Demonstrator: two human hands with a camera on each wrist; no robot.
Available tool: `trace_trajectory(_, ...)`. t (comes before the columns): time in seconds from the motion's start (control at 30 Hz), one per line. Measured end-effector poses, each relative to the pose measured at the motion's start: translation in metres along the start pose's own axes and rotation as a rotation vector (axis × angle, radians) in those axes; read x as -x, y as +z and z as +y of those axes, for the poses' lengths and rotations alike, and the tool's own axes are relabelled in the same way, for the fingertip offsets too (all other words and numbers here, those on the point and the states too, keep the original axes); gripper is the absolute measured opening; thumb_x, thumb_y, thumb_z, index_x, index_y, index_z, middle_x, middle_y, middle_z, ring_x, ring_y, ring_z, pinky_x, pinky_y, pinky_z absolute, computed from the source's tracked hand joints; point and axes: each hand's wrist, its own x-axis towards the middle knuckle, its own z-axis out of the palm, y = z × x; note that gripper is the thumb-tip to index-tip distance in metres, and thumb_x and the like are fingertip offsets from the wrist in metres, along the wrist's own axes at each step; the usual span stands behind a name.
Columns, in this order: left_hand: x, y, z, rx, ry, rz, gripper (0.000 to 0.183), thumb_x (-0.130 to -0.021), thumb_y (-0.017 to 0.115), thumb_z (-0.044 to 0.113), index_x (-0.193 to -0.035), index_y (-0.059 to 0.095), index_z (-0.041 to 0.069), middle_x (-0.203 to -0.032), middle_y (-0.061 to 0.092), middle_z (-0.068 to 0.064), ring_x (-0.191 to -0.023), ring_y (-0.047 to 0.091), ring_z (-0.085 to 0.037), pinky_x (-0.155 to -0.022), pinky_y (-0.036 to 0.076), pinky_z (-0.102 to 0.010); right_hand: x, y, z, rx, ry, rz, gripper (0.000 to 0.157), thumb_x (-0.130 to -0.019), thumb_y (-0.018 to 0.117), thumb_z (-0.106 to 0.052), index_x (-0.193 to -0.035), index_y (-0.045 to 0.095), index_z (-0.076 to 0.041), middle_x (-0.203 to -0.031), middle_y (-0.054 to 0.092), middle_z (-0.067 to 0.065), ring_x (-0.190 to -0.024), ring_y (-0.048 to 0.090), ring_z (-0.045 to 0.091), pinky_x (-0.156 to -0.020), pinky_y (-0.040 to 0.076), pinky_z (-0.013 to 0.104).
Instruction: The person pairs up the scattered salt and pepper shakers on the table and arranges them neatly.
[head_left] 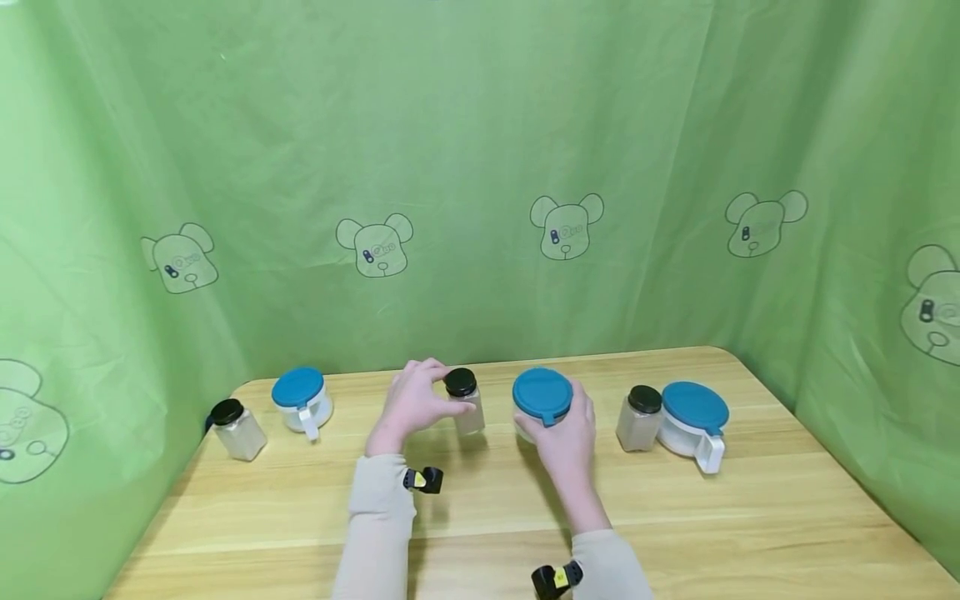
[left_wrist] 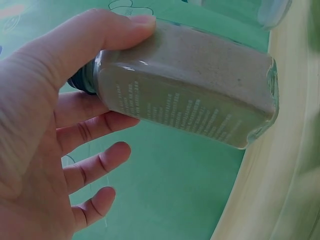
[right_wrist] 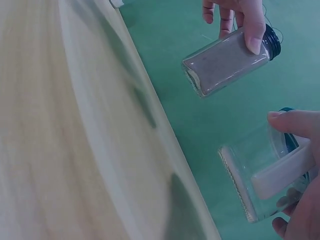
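My left hand (head_left: 414, 404) pinches a square glass jar (left_wrist: 190, 85) with a black lid between thumb and fingers near its neck. Greyish powder fills this jar, and pale printed text runs along one side. To its right, my right hand (head_left: 568, 429) grips a round clear glass jar (right_wrist: 242, 160) with a blue lid (head_left: 542, 393) and a white handle (right_wrist: 282, 172). In the right wrist view both jars show against the green curtain, past the table's edge, with shadows on the wood.
At the table's left stand another black-lidded jar (head_left: 240, 433) and a blue-lidded jar with a handle (head_left: 302, 400). A similar pair, a black-lidded jar (head_left: 637, 423) and a blue-lidded jar (head_left: 693, 412), stands to the right. A green curtain (head_left: 465, 125) surrounds the wooden table (head_left: 495, 517).
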Motion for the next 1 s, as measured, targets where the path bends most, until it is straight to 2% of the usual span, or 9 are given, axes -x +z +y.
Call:
trace_trajectory(0.23, -0.001, 0.005, 0.007, 0.028, 0.001, -0.022, 0.072, -0.066, 0.084, 0.050, -0.123, 0.067, 0.009, -0.128, 0.063, -0.003, -0.117, 0.050, -0.026, -0.104, 0.038, -0.045, 0.001, -0.002, 0.004, -0.002, 0.004, -0.005, 0.098, -0.068, 0.088, -0.026, -0.146, 0.033, -0.007, -0.145, 0.039, 0.021, -0.136, 0.039, 0.039, -0.112, 0.032, 0.060)
trace_trajectory(0.63, -0.002, 0.016, 0.011, 0.019, 0.023, -0.053, 0.071, -0.067, 0.084, 0.051, -0.121, 0.068, 0.008, -0.131, 0.061, -0.006, -0.120, 0.050, -0.027, -0.105, 0.037, -0.047, 0.001, -0.003, 0.015, 0.021, 0.011, -0.008, 0.100, -0.070, 0.088, -0.029, -0.148, 0.030, -0.006, -0.148, 0.037, 0.022, -0.138, 0.036, 0.040, -0.113, 0.030, 0.060)
trace_trajectory(1.0, -0.003, 0.024, 0.013, 0.034, 0.034, -0.075, 0.072, -0.067, 0.084, 0.049, -0.123, 0.066, 0.006, -0.137, 0.059, -0.008, -0.128, 0.048, -0.030, -0.112, 0.033, -0.050, 0.000, -0.001, 0.022, 0.036, 0.019, -0.016, 0.101, -0.070, 0.087, -0.028, -0.149, 0.029, -0.004, -0.148, 0.036, 0.023, -0.137, 0.036, 0.042, -0.112, 0.031, 0.062)
